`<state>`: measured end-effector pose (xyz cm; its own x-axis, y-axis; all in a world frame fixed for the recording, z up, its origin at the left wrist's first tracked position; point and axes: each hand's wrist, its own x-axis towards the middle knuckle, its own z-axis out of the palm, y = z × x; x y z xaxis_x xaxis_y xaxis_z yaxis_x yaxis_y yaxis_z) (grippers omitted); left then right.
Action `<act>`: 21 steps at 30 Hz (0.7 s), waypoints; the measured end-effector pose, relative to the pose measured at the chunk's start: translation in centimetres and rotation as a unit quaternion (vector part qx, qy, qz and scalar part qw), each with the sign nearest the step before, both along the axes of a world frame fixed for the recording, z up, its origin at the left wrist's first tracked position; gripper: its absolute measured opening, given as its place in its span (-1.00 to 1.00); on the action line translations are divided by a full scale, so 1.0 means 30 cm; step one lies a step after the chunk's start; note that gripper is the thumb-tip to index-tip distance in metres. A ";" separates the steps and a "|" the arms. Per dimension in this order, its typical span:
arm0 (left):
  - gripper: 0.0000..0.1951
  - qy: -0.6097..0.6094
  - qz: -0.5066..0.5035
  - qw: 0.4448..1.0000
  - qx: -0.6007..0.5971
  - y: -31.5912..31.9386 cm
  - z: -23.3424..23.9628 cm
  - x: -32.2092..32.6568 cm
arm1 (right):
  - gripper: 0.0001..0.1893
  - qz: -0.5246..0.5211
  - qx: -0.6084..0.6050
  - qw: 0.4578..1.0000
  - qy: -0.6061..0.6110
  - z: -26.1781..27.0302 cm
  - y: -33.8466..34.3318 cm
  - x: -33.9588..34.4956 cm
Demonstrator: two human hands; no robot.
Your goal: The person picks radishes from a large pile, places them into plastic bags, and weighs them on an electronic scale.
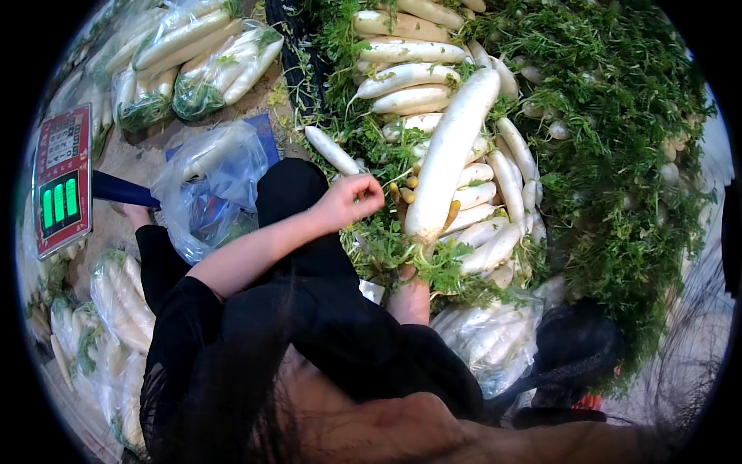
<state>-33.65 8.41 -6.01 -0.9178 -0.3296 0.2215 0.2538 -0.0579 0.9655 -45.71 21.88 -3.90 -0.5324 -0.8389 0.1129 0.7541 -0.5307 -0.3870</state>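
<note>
My right hand (407, 191) grips a large white daikon radish (458, 145) from behind. Its fingertips look yellow, as if in a glove or stained, and the daikon hides most of the palm. The leafy end points toward me, the thick tip away. My left hand (355, 199) hovers left of the daikon, fingers curled in; whether it pinches the thin stem beside it is unclear. Just beyond that hand, a smaller daikon (331, 149) lies slanted on the greens. To the left, an opened clear plastic bag (217, 180) with a daikon inside rests on a blue surface (265, 138).
Stacked daikons (411, 75) and a broad heap of leafy greens (614, 156) lie ahead and right. Bagged daikons stand at the upper left (226, 69), lower left (119, 290) and beside my right arm (493, 336). A red scale display (62, 180) rises at far left.
</note>
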 end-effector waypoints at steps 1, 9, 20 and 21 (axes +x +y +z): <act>-0.79 0.029 0.067 0.986 -0.152 0.019 0.062 0.036 | -0.04 -0.027 0.010 0.999 0.017 0.022 0.009 0.003; -0.79 0.091 0.037 0.918 -0.385 0.137 0.167 0.096 | -0.09 -0.241 0.153 0.944 0.163 0.130 0.039 0.039; -0.83 0.030 -0.295 0.942 -0.156 -0.058 0.357 0.104 | -0.13 -0.258 0.103 0.944 0.180 0.320 0.057 0.045; -0.83 0.034 -0.304 0.941 -0.148 -0.064 0.388 0.102 | -0.15 -0.262 0.105 0.942 0.181 0.336 0.059 0.030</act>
<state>-30.60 6.51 5.62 -0.8971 0.3362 0.2866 0.3228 0.0558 0.9448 -44.82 23.65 6.17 -0.8382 -0.4959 0.2269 0.2084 -0.6757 -0.7071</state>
